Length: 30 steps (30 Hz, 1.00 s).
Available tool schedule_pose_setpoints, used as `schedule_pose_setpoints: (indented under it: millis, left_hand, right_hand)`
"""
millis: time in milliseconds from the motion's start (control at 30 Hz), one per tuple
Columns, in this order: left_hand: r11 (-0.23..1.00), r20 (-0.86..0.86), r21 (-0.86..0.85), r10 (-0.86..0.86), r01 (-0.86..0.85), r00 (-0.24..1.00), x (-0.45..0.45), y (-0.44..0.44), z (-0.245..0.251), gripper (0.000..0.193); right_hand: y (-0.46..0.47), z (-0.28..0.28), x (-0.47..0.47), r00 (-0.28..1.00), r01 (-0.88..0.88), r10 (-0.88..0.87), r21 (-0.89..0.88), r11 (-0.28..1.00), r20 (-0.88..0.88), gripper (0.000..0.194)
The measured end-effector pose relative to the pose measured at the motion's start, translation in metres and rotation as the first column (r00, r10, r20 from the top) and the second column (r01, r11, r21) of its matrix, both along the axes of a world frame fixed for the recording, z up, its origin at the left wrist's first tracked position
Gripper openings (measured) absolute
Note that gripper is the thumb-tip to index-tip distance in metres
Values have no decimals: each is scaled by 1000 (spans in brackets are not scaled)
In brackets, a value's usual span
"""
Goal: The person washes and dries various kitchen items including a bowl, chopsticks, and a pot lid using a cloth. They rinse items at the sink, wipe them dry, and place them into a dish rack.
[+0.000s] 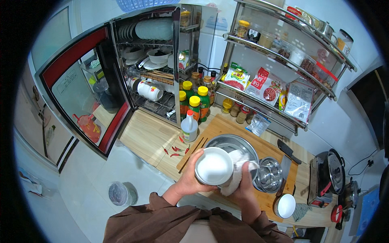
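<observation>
A white bowl (214, 166) is held in my left hand (193, 173), its inside facing up toward me. A light-coloured cloth (233, 182) is gripped in my right hand (245, 182), close against the bowl's right side. Both hands are above the front of the wooden cutting board (225, 124). Behind the bowl, a large steel basin (241, 141) is partly hidden by it and the cloth. Smaller steel bowls (269, 174) are right of my right hand. Another white bowl (284, 206) sits at the board's near right corner.
Left of the board lie several red chillies (176, 148) and a white plastic jug (189, 127). A cleaver (285, 170) and a black-handled knife (288, 151) lie at right, near a stove (319, 182). The dish cabinet's door (85, 91) stands open. A waste bin (121, 193) is on the floor.
</observation>
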<state>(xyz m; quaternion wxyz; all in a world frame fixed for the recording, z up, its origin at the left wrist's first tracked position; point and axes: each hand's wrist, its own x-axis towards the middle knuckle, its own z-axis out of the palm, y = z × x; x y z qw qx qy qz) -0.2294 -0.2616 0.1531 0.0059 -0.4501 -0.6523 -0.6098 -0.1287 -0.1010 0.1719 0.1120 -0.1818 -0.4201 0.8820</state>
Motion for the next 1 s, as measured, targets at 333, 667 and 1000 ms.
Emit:
schedule_pose_setpoints:
  millis: [333,667,1000]
  left_hand:
    - [989,69,-138,-36,46,997,4,-7,8,93]
    - [860,533,30,-445,509,720,-1,-6,-25,85]
    - [801,779,358,-539,480,319,15,23,-30,89]
  right_hand:
    - [-10,49,-4,874,20,471,959,-283,121,62]
    - [1,23,13,855,-22,508,987,-157,100,34]
    - [12,30,18,910,343,236,939,31,-340,25]
